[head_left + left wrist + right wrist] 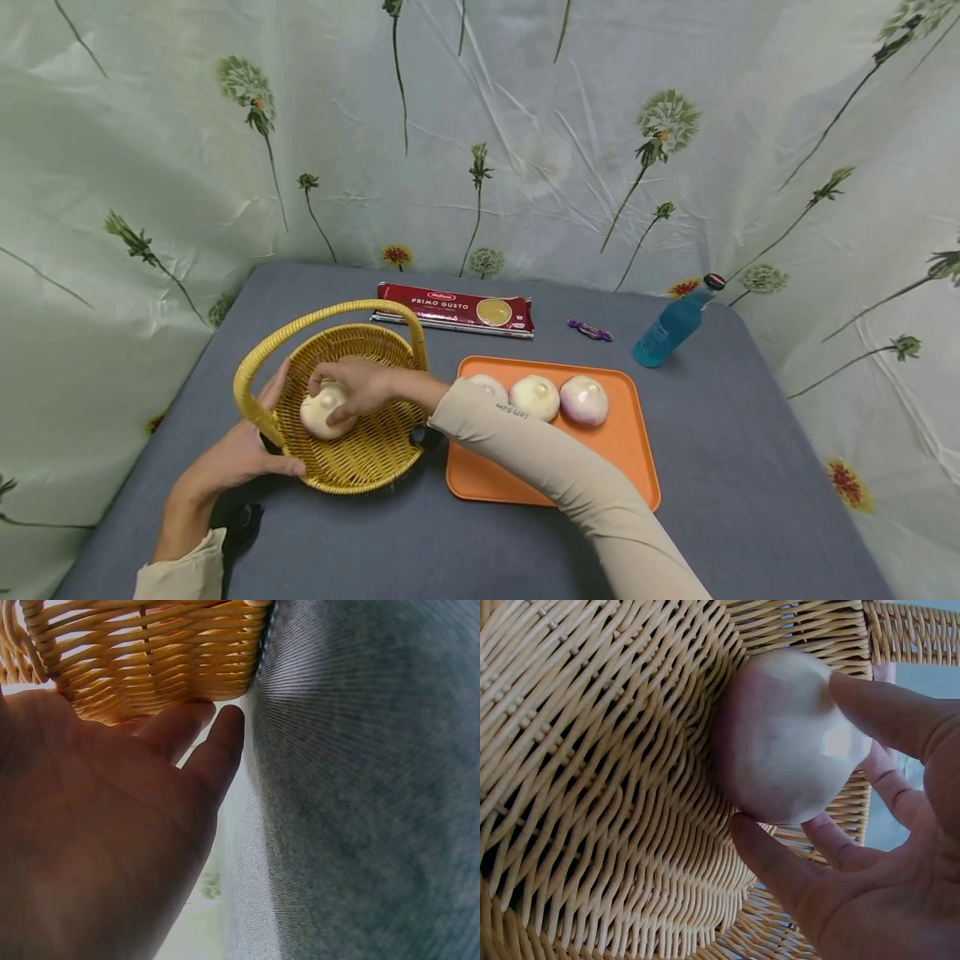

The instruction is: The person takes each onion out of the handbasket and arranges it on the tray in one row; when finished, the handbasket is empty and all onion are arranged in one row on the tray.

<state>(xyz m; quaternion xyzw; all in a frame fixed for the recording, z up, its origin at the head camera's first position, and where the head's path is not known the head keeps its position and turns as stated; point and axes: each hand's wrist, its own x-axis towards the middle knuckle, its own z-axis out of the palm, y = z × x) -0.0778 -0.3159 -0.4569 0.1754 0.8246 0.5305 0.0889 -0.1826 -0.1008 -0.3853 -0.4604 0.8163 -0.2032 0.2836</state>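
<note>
A yellow wicker basket [352, 479] with an arched handle stands on the left side of the table. Inside it my right hand [363, 385] holds a white and purple onion [780, 739] between thumb and fingertips, the onion close to the woven wall. My left hand [240, 458] rests against the basket's left outer side, thumb near the front rim. In the left wrist view, its extended fingers [217, 750] lie along the weave. To the right, an orange tray [645, 467] bears three onions [534, 397] in a row, the leftmost partly hidden by my right sleeve.
A red Primo Gusto pasta packet [457, 310] lies behind the basket. Right of it are a purple wrapped candy [590, 330] and a blue bottle [671, 329] with a dark cap. A flower-print curtain [480, 125] hangs behind the grey table [420, 550].
</note>
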